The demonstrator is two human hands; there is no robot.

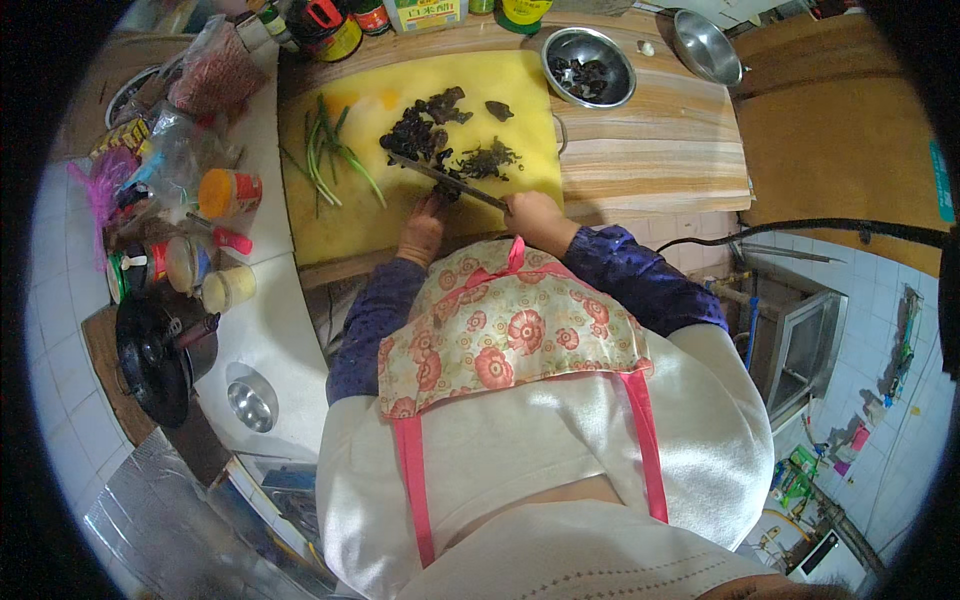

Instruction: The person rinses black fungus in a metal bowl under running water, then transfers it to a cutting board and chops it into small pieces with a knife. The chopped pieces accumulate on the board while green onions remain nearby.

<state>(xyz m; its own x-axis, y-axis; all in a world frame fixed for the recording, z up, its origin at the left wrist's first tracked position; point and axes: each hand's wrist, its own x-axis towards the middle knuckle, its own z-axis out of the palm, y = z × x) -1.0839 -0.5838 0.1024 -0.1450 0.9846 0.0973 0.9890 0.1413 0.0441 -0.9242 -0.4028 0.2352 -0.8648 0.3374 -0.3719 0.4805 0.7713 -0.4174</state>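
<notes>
My right hand (pixel 536 219) is closed round the handle of a kitchen knife (pixel 457 184), whose blade points up and to the left over a yellow cutting board (pixel 517 82). Beside the blade, the fingers of my left hand (pixel 424 229) press on dark pieces of what looks like wood ear fungus (pixel 448 192). A larger pile of the dark fungus (pixel 412 135) lies just beyond the knife. Thin shreds (pixel 489 159) are to its right, and one single piece (pixel 499 111) lies above them. Green onion stalks (pixel 322 154) rest on the board's left part.
A steel bowl with dark fungus (pixel 589 67) stands at the board's upper right corner; another steel bowl (pixel 706 46) is farther right, near a garlic clove (pixel 646 49). Bottles (pixel 326 30) line the back edge. Jars (pixel 229 289), bags and a black wok (pixel 154 364) are at the left.
</notes>
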